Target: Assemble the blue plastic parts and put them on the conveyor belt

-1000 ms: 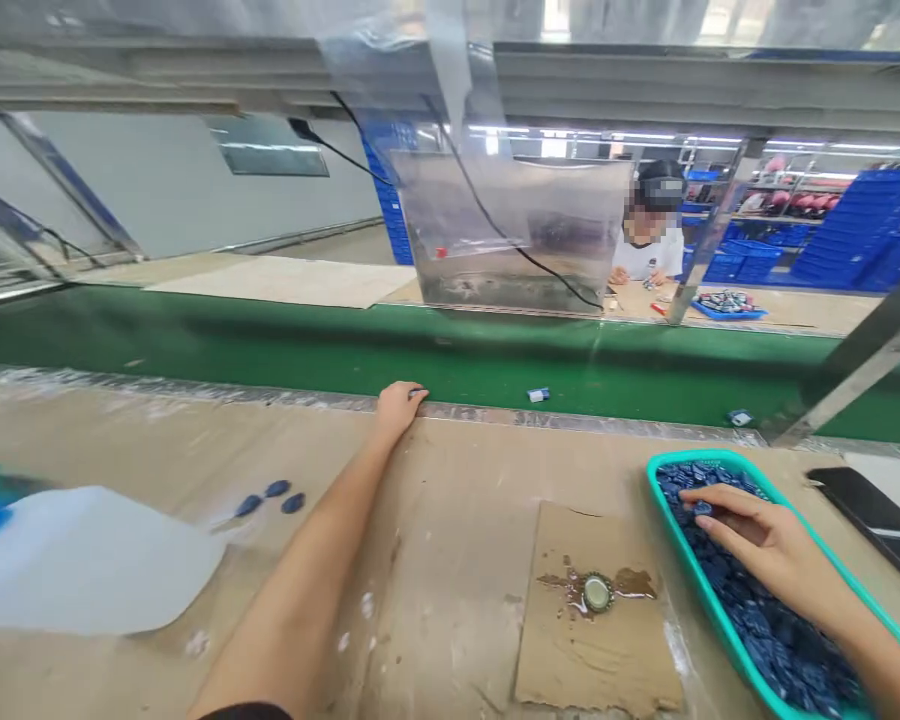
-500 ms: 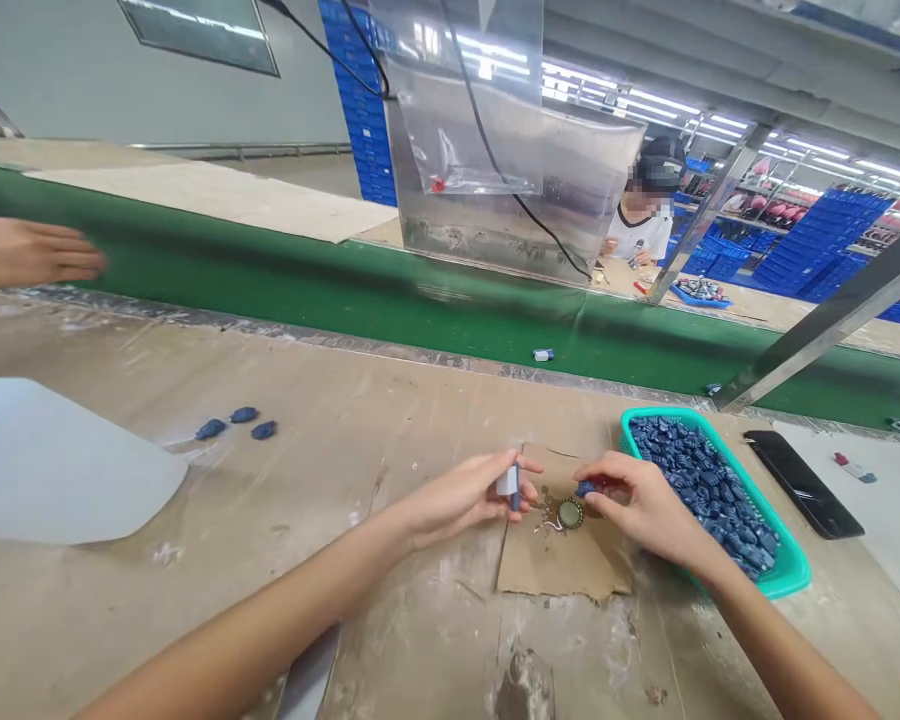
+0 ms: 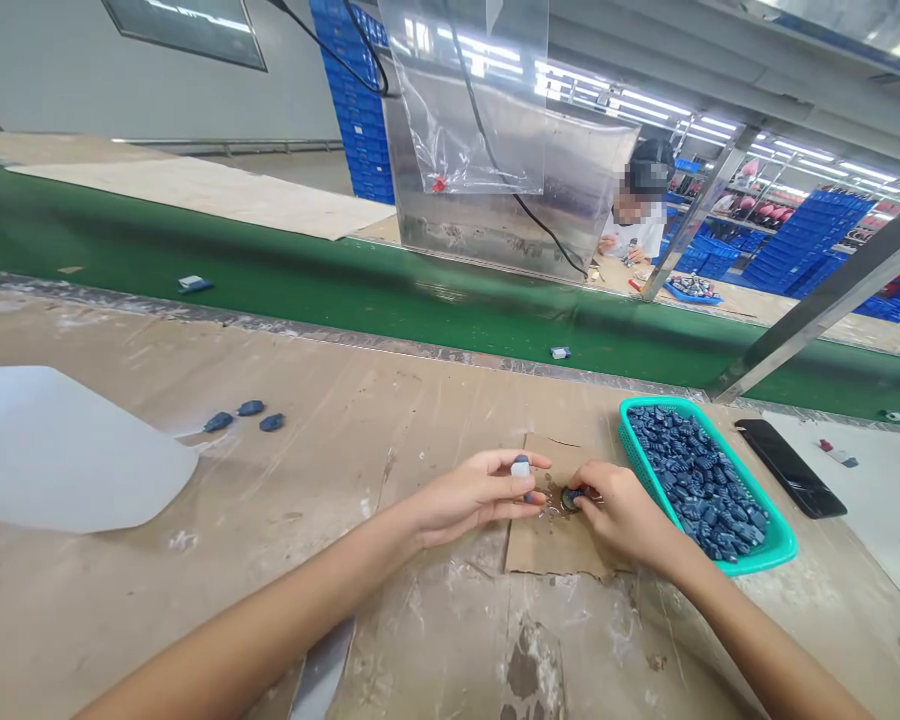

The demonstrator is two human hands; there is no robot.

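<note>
My left hand (image 3: 474, 492) pinches a small white piece with a blue end (image 3: 521, 467) over a scrap of cardboard (image 3: 551, 545). My right hand (image 3: 621, 510) is closed on a small blue part (image 3: 572, 494) and presses it down at a bottle cap with glue on the cardboard, mostly hidden by the fingers. Just right of that hand stands a teal basket (image 3: 761, 555) full of several dark blue parts (image 3: 694, 478).
Three blue parts (image 3: 244, 414) lie by a white sheet (image 3: 60, 450) at the left. A black phone (image 3: 790, 466) lies right of the basket. A green conveyor belt (image 3: 345, 285) behind the bench carries small pieces (image 3: 193, 284). A person (image 3: 637, 215) works across it.
My right hand has lowered the blue part onto the bottle cap. My left hand shifted slightly toward it. Another person's hand at the far left has gone from view.
</note>
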